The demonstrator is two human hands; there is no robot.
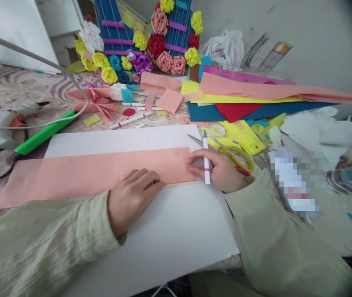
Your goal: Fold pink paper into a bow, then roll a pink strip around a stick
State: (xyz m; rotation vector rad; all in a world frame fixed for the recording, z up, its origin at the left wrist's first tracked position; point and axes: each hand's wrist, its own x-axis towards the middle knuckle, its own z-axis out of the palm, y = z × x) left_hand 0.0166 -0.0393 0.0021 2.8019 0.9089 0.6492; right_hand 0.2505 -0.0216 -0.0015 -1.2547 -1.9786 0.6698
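Observation:
A long strip of pink paper (79, 175) lies across a large white sheet (176, 235). My left hand (135, 200) rests on the strip's lower edge, its fingers bent and pressed together, their tips hidden. A thin pale edge shows beneath the strip to the right of that hand; I cannot tell what it is. At the strip's right end, my right hand (220, 169) pinches the paper's edge with thumb and forefinger. Held in that same hand, a white marker pen (206, 169) with a blue tip and purple band stands nearly upright.
Yellow-handled scissors (240, 156) lie beside my right hand. A phone (295, 181) is further right. At left are a glue gun (7, 119), its cords and a green box cutter (46, 133). Coloured paper sheets (244, 91) and flower-covered blue decorations (172, 33) stand behind.

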